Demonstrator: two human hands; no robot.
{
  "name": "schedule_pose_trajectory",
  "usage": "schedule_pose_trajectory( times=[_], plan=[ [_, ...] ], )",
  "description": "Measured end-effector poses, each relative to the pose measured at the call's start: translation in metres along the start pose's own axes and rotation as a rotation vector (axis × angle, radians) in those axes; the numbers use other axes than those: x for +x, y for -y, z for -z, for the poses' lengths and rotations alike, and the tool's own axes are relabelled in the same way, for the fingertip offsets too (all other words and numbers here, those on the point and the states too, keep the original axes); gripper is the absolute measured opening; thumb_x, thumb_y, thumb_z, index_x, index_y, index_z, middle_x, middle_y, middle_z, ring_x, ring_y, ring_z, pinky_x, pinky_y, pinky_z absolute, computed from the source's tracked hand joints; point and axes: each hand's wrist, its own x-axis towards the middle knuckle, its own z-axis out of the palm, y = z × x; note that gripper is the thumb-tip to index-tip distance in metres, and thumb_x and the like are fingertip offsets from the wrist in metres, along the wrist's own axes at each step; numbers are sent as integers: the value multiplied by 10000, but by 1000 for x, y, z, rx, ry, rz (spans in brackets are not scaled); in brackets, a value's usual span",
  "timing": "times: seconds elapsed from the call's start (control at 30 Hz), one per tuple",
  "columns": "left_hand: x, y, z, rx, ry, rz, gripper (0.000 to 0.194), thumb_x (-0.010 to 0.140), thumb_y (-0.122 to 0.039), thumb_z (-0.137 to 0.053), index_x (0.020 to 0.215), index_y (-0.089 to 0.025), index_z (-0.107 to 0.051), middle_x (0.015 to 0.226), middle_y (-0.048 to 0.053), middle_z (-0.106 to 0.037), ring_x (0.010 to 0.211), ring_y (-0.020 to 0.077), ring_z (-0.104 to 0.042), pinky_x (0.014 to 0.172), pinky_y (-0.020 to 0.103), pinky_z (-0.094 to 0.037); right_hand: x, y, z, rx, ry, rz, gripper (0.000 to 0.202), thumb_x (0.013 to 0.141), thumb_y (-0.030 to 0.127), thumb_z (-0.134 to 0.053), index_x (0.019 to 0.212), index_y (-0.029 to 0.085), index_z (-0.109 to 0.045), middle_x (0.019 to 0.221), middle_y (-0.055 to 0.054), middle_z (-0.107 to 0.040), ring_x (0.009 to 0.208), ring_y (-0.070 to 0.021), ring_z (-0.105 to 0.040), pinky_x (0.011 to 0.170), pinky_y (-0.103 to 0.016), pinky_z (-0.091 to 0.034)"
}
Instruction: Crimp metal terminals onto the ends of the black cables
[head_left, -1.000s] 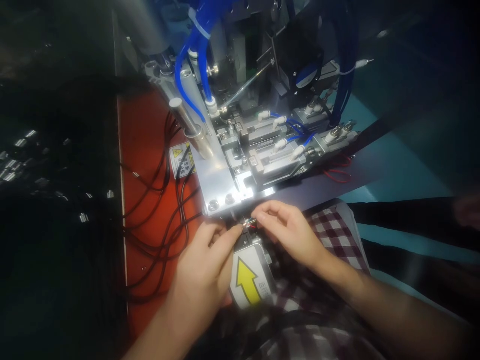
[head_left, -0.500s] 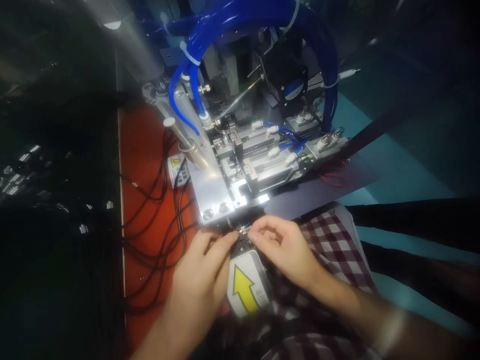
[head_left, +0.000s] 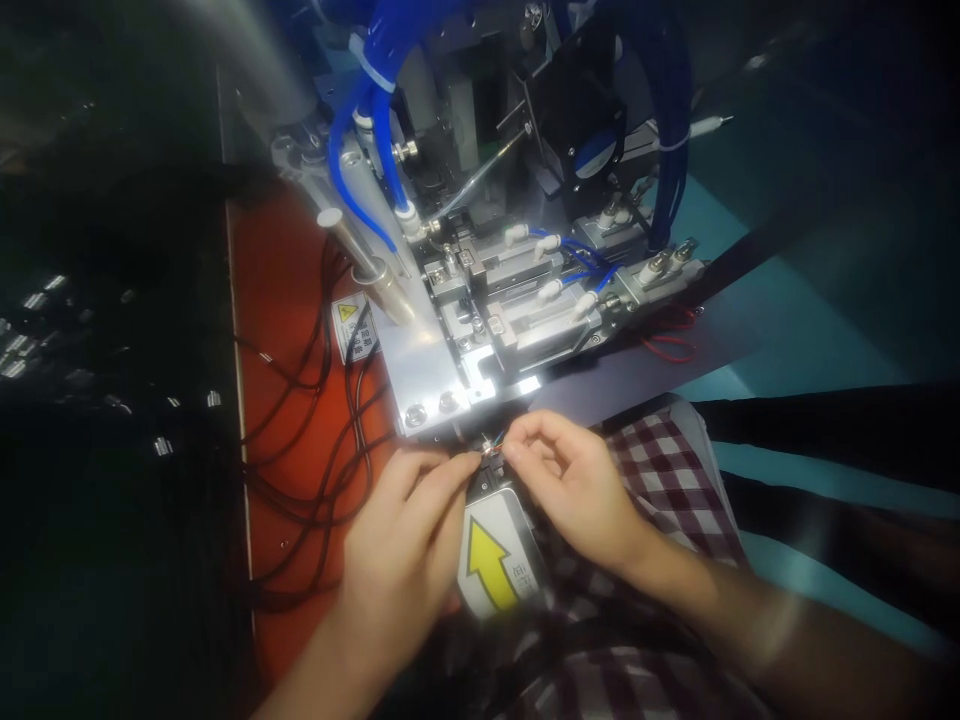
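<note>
Small coloured wires (head_left: pixel 496 447) stick out between my two hands, just below the front edge of the metal machine plate (head_left: pixel 431 385). My right hand (head_left: pixel 574 480) pinches the wires between thumb and index finger. From the left, my left hand (head_left: pixel 409 520) reaches in with its fingertips pressed together at the small part where the wires end; what they hold is too small to tell. A small dark fixture (head_left: pixel 487 482) lies under the fingertips, above a white label with a yellow arrow (head_left: pixel 487 560).
The machine's cylinders (head_left: pixel 540 330) and blue air hoses (head_left: pixel 382 150) stand beyond my hands. Black cables (head_left: pixel 322 500) loop over the orange surface (head_left: pixel 281 400) at the left. Checkered cloth (head_left: pixel 660 480) shows at the right, with a warning label (head_left: pixel 356 328) by the plate.
The view has shifted slightly, moving the machine left and up in the picture. Both hands stay close together, and the coloured wires between them now point more to the right.
</note>
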Motion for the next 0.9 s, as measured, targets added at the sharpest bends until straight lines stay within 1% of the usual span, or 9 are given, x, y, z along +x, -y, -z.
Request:
schedule_pose_trajectory(
  times=[0.1,0.2,0.33,0.47,0.57,0.77,0.9],
  plan=[
    [2,-3,0,2,-17,-12,227,828,21,-577,1009,-89,-658,906,54,-595,829,88,-575,791,171,-453,1,5,2,0,-9,19,81,855,204,-565,788,158,-564,674,22,-532,511,-76,-444,480,-214,-376],
    [1,-3,1,10,-17,-6,237,830,9,-580,1022,-106,-656,925,52,-590,847,95,-575,795,178,-455,1,6,5,-24,-4,21,76,853,209,-571,794,160,-571,689,17,-544,516,-78,-444,487,-217,-379],
    [-4,0,3,42,25,15,232,851,-28,-566,1041,-132,-650,938,43,-577,826,94,-570,744,176,-459,-1,0,5,-36,63,-64,91,855,227,-568,797,159,-584,648,19,-528,542,-98,-457,505,-229,-387],
    [-5,3,3,39,49,24,246,864,-41,-542,1056,-156,-644,935,31,-562,787,85,-567,683,171,-460,1,-3,3,3,78,-96,106,861,233,-547,784,161,-561,626,27,-503,534,-98,-443,484,-227,-360],
    [-5,5,4,17,45,14,256,864,-29,-530,1058,-152,-643,925,26,-554,788,79,-577,685,166,-462,3,-3,3,0,91,-88,113,858,230,-542,767,162,-546,603,37,-480,517,-93,-428,472,-224,-341],
    [-4,4,4,1,39,7,256,854,-16,-534,1042,-142,-653,951,35,-560,829,89,-582,709,166,-467,6,-6,5,-74,107,-72,87,861,211,-528,789,163,-542,589,49,-459,512,-90,-425,479,-223,-346],
    [-2,1,4,32,8,27,235,856,-28,-527,1000,-154,-662,917,33,-582,817,108,-587,698,187,-479,7,-5,5,-108,111,-31,75,853,186,-529,789,157,-555,615,37,-485,534,-97,-451,496,-231,-367]
  ],
)
